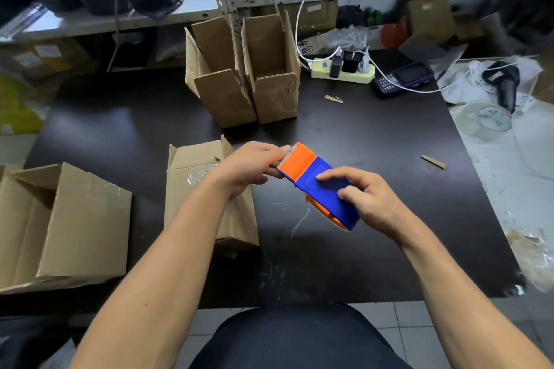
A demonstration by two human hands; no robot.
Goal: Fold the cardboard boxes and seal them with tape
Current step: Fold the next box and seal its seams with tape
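right now the blue and orange tape dispenser [319,186] is held up over the dark table [374,219], just right of the taped box [209,195] lying on its side. the right hand [365,198] has its fingers curled round the blue body, and the left hand [254,163] pinches at the orange toothed end, where the tape's free end would be; the tape itself is too faint to make out. the likeliest trouble is the serrated edge nicking the left fingertips, since they sit right against the teeth. the tape end could also slip back onto the roll or fold onto itself. beyond the dispenser, two open boxes [242,69] stand upright, their top flaps not yet closed.
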